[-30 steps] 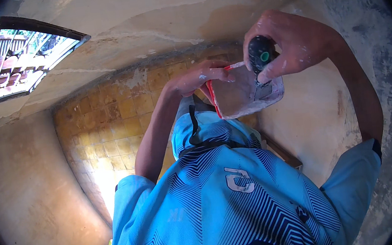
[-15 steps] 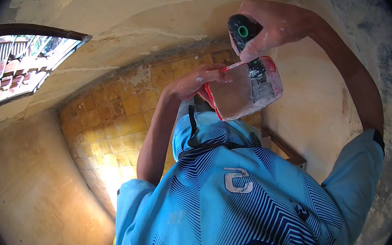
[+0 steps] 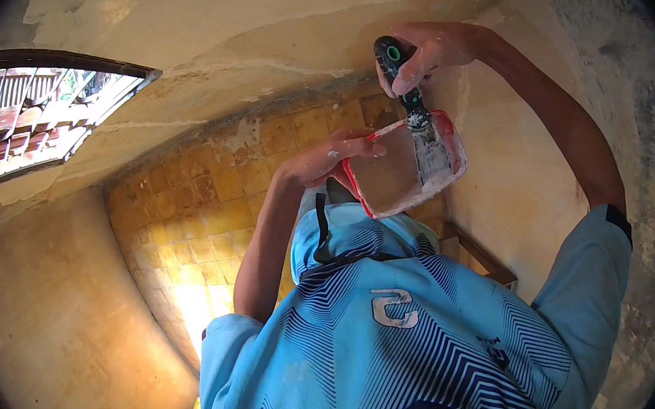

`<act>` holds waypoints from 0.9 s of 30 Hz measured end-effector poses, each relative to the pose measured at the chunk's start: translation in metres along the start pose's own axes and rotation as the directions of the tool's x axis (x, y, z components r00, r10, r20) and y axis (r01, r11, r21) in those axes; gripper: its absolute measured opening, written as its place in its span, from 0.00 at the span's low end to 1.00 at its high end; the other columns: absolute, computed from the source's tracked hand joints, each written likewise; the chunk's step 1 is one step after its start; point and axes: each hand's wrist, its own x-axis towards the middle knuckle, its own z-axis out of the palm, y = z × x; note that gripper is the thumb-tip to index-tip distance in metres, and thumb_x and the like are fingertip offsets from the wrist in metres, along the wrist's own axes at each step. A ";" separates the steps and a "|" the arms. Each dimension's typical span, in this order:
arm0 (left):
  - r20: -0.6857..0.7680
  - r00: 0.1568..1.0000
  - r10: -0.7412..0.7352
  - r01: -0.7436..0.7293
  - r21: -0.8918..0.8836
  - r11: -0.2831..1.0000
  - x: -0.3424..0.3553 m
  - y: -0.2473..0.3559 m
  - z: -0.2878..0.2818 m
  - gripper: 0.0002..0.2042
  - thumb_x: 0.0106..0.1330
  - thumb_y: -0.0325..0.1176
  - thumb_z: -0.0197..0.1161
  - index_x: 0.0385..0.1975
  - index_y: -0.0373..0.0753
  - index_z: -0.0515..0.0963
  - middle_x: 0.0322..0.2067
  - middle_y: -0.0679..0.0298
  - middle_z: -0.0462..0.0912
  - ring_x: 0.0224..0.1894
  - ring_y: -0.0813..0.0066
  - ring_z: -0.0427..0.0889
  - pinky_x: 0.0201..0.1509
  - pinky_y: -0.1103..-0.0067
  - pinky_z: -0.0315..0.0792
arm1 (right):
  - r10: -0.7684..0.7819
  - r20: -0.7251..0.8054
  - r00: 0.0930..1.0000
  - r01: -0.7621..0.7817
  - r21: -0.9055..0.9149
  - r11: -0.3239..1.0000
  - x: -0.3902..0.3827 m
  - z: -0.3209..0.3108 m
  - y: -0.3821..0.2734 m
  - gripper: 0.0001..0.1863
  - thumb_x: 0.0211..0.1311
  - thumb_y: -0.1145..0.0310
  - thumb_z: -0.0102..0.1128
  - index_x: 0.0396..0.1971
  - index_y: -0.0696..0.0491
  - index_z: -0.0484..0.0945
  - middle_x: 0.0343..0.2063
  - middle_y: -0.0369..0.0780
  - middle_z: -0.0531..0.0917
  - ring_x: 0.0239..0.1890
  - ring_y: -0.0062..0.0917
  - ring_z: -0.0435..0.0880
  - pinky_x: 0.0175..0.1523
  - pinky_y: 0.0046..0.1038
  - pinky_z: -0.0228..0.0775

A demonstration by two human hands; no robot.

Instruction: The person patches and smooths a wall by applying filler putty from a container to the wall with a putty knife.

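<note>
My left hand [image 3: 334, 157] grips a squarish container [image 3: 380, 175] with a red rim by its left side, thumb over the edge; pale paste is smeared along the rim. My right hand [image 3: 431, 54] is closed around the black handle of a putty knife [image 3: 392, 55], which has a green ring near its end. The knife's blade, coated in whitish paste, points down inside the container at its right part. Both hands have white smears on the skin.
Stained plaster walls [image 3: 49, 290] surround me. A barred window [image 3: 30, 108] is at upper left, yellowish square tiles [image 3: 192, 203] lie beyond my hands, and a wooden piece [image 3: 481, 264] stands at the right beside my shirt. Rough grey plaster [image 3: 648, 290] runs down the far right.
My right hand has moved left from a second ago, and the knife's blade shows more fully in the container. Over the last half second both hands and the container have dropped slightly.
</note>
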 end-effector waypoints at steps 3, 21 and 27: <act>-0.012 1.000 0.010 -0.009 0.053 0.999 0.001 0.002 0.003 0.34 0.61 0.48 0.64 0.60 0.28 0.68 0.50 0.53 0.78 0.50 0.70 0.79 0.53 0.76 0.75 | 0.000 0.021 1.000 -0.001 0.043 0.999 0.002 -0.001 0.001 0.14 0.48 0.62 0.70 0.31 0.55 0.80 0.27 0.35 0.81 0.24 0.16 0.73 0.29 0.21 0.64; -0.118 0.988 -0.103 0.105 0.013 0.994 0.003 0.003 0.013 0.35 0.61 0.48 0.62 0.65 0.35 0.64 0.56 0.58 0.75 0.54 0.69 0.76 0.55 0.71 0.74 | -0.055 0.056 0.997 0.031 0.363 0.931 0.023 -0.016 0.057 0.16 0.50 0.59 0.71 0.35 0.54 0.80 0.30 0.33 0.80 0.26 0.14 0.74 0.27 0.17 0.63; -0.154 0.987 -0.037 0.038 -0.001 0.999 0.003 0.005 0.005 0.29 0.65 0.47 0.59 0.62 0.36 0.69 0.55 0.58 0.77 0.53 0.69 0.78 0.52 0.69 0.76 | -0.148 -0.212 0.966 0.245 0.575 0.780 -0.010 -0.020 0.079 0.16 0.55 0.61 0.69 0.38 0.55 0.78 0.31 0.35 0.81 0.26 0.15 0.76 0.27 0.17 0.67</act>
